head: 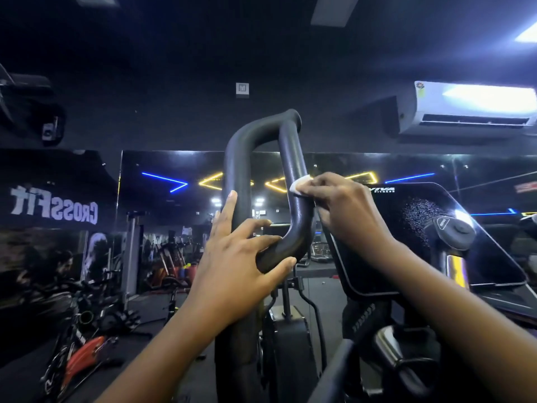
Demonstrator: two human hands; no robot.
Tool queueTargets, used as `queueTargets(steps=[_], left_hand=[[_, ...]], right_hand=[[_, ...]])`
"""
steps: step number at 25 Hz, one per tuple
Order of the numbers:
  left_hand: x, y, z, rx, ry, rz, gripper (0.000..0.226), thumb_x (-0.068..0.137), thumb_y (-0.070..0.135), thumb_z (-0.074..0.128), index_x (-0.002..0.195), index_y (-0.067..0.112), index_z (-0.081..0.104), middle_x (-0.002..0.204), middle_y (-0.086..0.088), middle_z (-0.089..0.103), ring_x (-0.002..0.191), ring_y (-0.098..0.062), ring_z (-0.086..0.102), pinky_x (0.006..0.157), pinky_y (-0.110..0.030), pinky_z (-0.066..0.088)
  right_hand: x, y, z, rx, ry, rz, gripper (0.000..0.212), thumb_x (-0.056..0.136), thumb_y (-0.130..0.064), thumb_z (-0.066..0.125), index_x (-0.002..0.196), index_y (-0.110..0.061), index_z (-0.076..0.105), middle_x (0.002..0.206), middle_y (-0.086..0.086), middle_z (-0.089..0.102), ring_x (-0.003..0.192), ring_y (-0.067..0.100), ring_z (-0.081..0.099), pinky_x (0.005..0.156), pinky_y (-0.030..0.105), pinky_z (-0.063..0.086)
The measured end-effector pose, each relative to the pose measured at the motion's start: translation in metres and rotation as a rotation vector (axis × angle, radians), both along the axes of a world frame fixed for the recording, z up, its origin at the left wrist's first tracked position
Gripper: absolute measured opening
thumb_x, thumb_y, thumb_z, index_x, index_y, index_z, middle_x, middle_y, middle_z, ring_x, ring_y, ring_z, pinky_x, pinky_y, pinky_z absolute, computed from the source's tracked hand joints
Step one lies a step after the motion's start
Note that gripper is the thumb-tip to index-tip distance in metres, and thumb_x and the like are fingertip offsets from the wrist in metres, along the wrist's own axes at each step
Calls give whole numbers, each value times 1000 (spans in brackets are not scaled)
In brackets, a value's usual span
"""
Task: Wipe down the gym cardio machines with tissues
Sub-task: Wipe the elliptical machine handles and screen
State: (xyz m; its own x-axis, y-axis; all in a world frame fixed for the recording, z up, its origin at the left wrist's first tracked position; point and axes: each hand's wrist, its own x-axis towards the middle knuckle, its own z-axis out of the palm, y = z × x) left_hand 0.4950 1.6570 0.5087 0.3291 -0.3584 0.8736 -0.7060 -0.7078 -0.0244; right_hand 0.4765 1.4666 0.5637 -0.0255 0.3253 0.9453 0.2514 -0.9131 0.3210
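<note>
A black looped handlebar (236, 170) of a cardio machine rises in the middle of the view. My left hand (241, 257) holds its lower bend, fingers curled round the bar and the index finger lying up along the left upright. My right hand (343, 207) presses a small white tissue (300, 184) against the right upright of the loop, gripping the tissue between fingers and bar. Most of the tissue is hidden under my fingers.
The machine's dark console screen (421, 237) stands just right of the handlebar, with a second handle knob (453, 231) beyond it. A wall mirror (162, 216) ahead reflects spin bikes and neon lights. An exercise bike (78, 353) stands at lower left. An air conditioner (470, 109) hangs upper right.
</note>
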Motion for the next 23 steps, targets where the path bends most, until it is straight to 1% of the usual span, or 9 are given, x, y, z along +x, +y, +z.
queueTargets(steps=[3,6,9,11,13,16,19,21,23], left_hand=[[0,-1,-1,18,-28,12,90,62,79,10,130,40,54,142,23,38,138,-3,-30,110,-30,-15],[-1,-1,0,4,-22,-12,90,62,80,11,129,40,54,143,22,38,137,-2,-31,107,-27,-20],[-1,-1,0,7,-5,-15,90,61,80,10,130,42,52,144,24,35,136,-1,-34,107,-27,-21],[-2,-1,0,13,3,-12,91,61,80,9,131,42,51,145,24,33,135,-1,-35,106,-27,-22],[-2,-1,1,15,7,-9,92,60,79,8,132,41,51,146,24,32,135,-1,-35,104,-26,-23],[-2,-1,0,9,7,-32,90,61,79,10,131,40,52,147,21,33,137,-2,-33,103,-28,-23],[-4,0,2,44,16,-10,78,72,75,21,133,37,51,149,16,34,141,-7,-26,105,-30,-22],[-6,1,3,62,26,13,66,84,70,21,137,37,45,152,13,29,142,-9,-23,109,-32,-22],[-17,-1,-1,20,59,-28,66,82,65,22,142,39,34,154,12,23,143,-6,-18,112,-32,-22]], right_hand=[[-19,2,-33,-28,49,-7,33,66,4,75,97,-9,73,92,6,69,78,16,65,77,14,45],[-22,0,-16,-37,64,-7,33,63,9,76,92,-6,74,90,9,71,76,20,67,80,12,40],[-4,2,35,-21,88,-41,34,66,11,71,94,-7,75,89,12,70,75,25,67,72,25,49],[7,5,53,-43,154,-71,37,70,13,65,97,-10,74,91,11,69,81,29,66,76,34,53],[10,5,46,-65,162,-98,35,72,11,67,98,-10,74,92,11,69,84,30,64,77,37,53],[-1,6,7,-103,67,-125,32,67,5,75,95,-9,75,90,11,69,76,29,62,72,31,49],[-13,8,-29,-79,36,-93,33,69,5,73,99,-8,73,95,8,69,80,24,61,73,26,49],[-21,7,-47,3,92,5,33,71,6,70,101,-8,72,97,6,69,85,17,62,81,15,45],[-29,5,-57,128,104,117,31,73,5,70,102,-7,72,96,4,70,87,5,60,84,4,41]])
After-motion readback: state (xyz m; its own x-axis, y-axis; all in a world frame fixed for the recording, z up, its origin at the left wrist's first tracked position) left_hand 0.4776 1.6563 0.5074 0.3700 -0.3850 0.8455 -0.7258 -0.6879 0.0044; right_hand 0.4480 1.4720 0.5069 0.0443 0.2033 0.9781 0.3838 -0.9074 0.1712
